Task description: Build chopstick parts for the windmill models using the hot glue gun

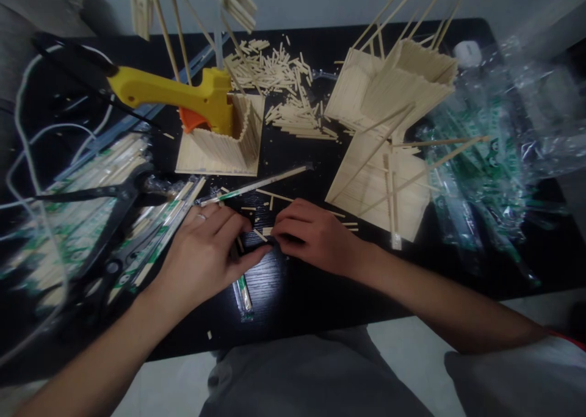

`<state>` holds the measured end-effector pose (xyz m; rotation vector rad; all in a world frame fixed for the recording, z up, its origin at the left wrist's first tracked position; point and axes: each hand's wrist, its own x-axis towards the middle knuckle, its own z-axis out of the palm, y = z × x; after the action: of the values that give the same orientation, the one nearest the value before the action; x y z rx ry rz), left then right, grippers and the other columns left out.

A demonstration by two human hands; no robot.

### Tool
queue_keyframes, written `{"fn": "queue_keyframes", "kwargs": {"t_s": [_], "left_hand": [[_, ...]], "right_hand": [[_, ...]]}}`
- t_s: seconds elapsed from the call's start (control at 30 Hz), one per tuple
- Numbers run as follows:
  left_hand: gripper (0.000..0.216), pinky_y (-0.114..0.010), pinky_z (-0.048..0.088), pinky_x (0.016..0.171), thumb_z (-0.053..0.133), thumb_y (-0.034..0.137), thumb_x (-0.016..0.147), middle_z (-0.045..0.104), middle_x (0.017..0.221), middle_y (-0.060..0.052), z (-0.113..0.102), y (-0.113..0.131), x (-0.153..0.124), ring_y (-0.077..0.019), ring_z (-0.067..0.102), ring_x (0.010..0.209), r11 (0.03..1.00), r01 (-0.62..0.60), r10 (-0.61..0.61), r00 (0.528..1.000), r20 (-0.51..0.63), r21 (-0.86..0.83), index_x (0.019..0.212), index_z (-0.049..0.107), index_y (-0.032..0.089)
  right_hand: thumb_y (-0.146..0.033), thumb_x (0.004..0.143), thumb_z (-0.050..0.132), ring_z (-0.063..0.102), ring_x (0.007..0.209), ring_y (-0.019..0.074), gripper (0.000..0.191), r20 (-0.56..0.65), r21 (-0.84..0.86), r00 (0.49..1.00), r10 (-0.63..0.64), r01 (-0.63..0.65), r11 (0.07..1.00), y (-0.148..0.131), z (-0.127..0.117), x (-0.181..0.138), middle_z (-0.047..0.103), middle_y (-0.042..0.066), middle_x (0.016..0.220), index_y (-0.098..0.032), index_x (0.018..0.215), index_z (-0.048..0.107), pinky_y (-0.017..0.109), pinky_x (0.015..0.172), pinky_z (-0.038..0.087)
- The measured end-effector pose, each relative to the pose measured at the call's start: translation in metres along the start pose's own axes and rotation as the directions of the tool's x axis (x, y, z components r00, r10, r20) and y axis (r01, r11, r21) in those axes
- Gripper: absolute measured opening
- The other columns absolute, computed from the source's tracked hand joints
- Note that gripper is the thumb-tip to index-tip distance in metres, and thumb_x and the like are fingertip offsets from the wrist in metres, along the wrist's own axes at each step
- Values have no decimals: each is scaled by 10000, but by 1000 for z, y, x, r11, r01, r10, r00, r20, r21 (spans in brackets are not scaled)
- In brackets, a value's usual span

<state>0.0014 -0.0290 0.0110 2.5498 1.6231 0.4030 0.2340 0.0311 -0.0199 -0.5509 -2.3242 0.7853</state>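
Both my hands rest low on the black table [293, 295], fingertips meeting at the middle. My left hand [208, 252], with a ring on one finger, curls its fingers over a wrapped chopstick [242, 292] that sticks out toward me from under it. My right hand [311, 234] is closed in a pinch facing the left one, its fingertips pressed down on short cut wooden sticks [262, 234]; what it holds is too small to make out. A longer wrapped chopstick [256, 186] lies just beyond both hands.
A yellow glue gun [183, 93] leans on a small stick-built box [229, 139]. Larger stick panels [384, 130] stand right, cut pieces [279, 75] behind. Black scissors [114, 221] lie on chopstick packs at left, crumpled plastic wrappers [485, 160] at right, a white cord [27, 160] far left.
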Motion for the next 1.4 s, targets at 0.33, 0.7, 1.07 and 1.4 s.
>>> {"fn": "queue_keyframes", "kwargs": {"t_s": [0.33,0.7,1.07,1.4], "left_hand": [[239,-325,462,872,664,413,906,681,939,-15,2,2,2,-182,613,929,989,18,-10,999,54,-150,1000,637,195],[366,-319,495,954,678,411,904,704,1064,-25,-5,-16,2,-158,647,998,964,-13,51,989,139,-267,1234,654,254],[243,-296,531,911,675,355,911,729,1054,-27,3,-15,3,-140,670,971,941,-15,53,993,103,-339,1126,713,246],[215,-267,523,873,691,357,899,735,1002,-6,2,-12,6,-114,666,920,941,-30,57,996,70,-338,1071,717,231]], "right_hand": [[-129,973,584,619,906,173,132,5,-9,1000,-1,1,1000,-1,-1,1,703,92,955,-126,935,710,325,869,566],[-134,978,576,617,909,172,138,6,10,1000,7,-7,1000,-1,-1,0,706,91,962,-132,939,708,334,868,569],[-137,981,575,620,906,173,140,7,16,1000,7,-7,1000,-1,-2,0,703,93,960,-135,935,707,334,865,568],[-145,982,581,630,914,169,135,9,14,1000,11,-11,1000,-1,-1,1,710,85,963,-140,935,708,331,874,571]]}}
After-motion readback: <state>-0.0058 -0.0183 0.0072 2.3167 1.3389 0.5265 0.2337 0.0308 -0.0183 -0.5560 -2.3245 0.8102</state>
